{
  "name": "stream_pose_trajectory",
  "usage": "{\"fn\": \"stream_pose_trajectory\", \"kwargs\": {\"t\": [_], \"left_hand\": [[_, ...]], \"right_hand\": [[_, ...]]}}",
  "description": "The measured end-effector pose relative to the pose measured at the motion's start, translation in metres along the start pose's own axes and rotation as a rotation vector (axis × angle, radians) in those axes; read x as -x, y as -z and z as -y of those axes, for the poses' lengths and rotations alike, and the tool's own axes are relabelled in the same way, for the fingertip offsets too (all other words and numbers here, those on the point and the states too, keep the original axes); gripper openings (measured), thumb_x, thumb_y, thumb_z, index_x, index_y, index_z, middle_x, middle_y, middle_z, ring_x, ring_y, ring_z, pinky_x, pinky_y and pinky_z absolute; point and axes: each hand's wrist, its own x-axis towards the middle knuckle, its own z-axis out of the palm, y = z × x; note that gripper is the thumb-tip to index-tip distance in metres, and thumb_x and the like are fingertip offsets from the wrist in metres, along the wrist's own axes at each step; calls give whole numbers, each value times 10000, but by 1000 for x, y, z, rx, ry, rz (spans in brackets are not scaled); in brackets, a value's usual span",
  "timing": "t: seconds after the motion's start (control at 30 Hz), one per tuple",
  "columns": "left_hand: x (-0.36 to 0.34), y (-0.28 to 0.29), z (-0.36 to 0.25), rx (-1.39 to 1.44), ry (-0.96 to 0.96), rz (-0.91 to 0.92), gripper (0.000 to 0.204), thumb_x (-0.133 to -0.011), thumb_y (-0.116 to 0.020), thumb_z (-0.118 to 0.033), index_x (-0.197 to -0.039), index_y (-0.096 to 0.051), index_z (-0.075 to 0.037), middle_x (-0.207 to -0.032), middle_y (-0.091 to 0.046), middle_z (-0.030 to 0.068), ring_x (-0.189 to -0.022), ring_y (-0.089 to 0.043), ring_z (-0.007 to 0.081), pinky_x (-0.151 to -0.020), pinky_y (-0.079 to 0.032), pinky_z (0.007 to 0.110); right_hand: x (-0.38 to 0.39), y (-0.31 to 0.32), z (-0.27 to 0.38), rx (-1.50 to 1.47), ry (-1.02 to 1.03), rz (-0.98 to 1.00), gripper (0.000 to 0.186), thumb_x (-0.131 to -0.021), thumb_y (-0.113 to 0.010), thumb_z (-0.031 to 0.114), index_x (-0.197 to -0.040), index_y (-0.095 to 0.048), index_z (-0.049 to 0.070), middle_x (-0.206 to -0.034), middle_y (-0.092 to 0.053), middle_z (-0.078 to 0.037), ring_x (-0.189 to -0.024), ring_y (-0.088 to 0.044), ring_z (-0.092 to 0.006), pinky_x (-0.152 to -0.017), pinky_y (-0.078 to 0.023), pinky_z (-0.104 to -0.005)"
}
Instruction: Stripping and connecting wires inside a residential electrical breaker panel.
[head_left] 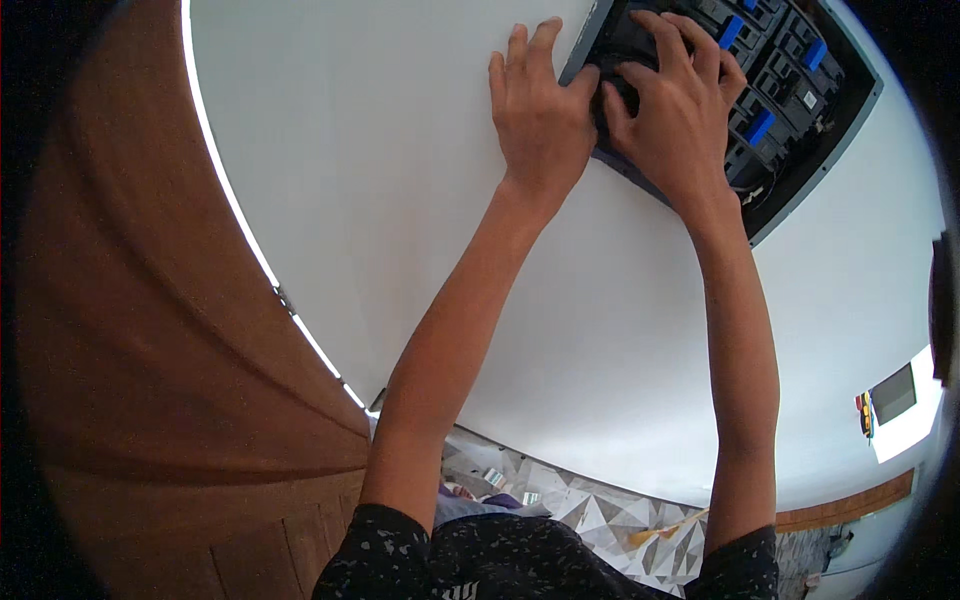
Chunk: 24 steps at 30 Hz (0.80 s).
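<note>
white tabletop (400, 200) is filling most of the view, a brown surface (150, 330) curving along its left and a patterned floor (590, 515) showing below; an open dark case (795, 180) is lying on the tabletop at the upper right, blue tabs (760, 126) standing out inside; the left hand (545, 125) is resting beside the case's left edge, fingers spread and thumb at that edge; the right hand (680, 110) is bending its fingers over a black part (618, 48) inside, though whether it is pinching the part one cannot tell; the step in hand is apparently involving fingertip handling of that part, and the next move is probably calling for a steadied case and a sure hold; a small pale label (810, 99) is sitting inside the case, too small for reading, and a white mark (460, 591) is showing on the dark shirt (530, 555), neither giving legible words
</note>
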Motion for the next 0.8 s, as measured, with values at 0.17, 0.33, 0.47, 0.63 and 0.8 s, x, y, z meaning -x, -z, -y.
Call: {"fn": "stream_pose_trajectory", "kwargs": {"t": [0.17, 0.33, 0.47, 0.63, 0.8], "left_hand": [[-18, 4, -3, -22, -114, 22, 66, -744, -733, -76, -805, -736, -100, -1312, -532, 162, -1241, -484, 415, -1038, -372, 593], [-17, 10, -2, 57, -31, 76, 171, -709, -736, -13, -868, -715, -74, -1282, -538, 163, -1200, -523, 373, -959, -474, 463], [-15, 22, -1, 218, -50, -19, 188, -698, -718, 36, -858, -686, -56, -1121, -608, 134, -1084, -590, 335, -902, -499, 435], [-10, 36, -11, 315, 0, 11, 189, -724, -724, 38, -883, -689, -58, -930, -661, 68, -929, -639, 269, -817, -518, 393], [-18, 38, -19, 551, 161, -89, 133, -790, -748, -38, -910, -700, -67, -869, -649, 60, -800, -633, 244, -660, -501, 352]], "right_hand": [[3, -4, -13, 11, 48, -24, 156, -765, -775, 169, -909, -791, 113, -1415, -520, -23, -1369, -368, -270, -1125, -226, -421], [5, -1, -20, -86, 96, -92, 198, -710, -762, 121, -902, -760, 73, -1344, -557, -70, -1306, -433, -297, -1062, -325, -468], [7, 13, -19, -292, 101, -82, 232, -699, -780, 130, -925, -760, 82, -1347, -555, -78, -1309, -428, -309, -1051, -330, -458], [14, 26, -3, -292, 130, -158, 230, -708, -765, 64, -935, -729, 80, -1098, -638, -62, -1030, -560, -276, -921, -402, -431], [8, 28, -12, -237, 88, -157, 161, -729, -751, 55, -887, -735, 81, -883, -648, -35, -911, -563, -244, -841, -398, -412]]}}
